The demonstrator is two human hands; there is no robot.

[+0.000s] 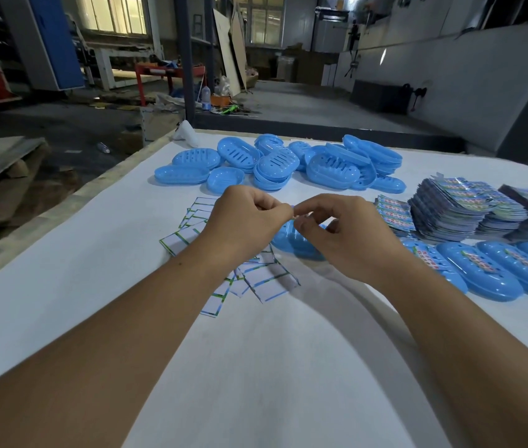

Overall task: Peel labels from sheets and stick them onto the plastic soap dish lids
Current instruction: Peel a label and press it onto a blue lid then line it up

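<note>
Workshop desk (pixel 62 302), white-covered. Labelled lids (pixel 495 273): few, right of hands. Unlabelled dishes (pixel 275 163): heap beyond. Spent backings (pixel 256 279): under left hand (pixel 240 227). Sheets (pixel 469 208): tall stacks remain. Both hands pinch one small label together; right hand (pixel 350 234) over bare lid (pixel 298 244).

Factory or workshop floor. Evidence: a white-covered bench (pixel 94 253) carrying bulk blue soap dish lids (pixel 275 163) and label stacks (pixel 469 208); beyond the bench, bare concrete floor (pixel 304 101), steel columns (pixel 186 56), and leaning boards (pixel 233 50).
</note>
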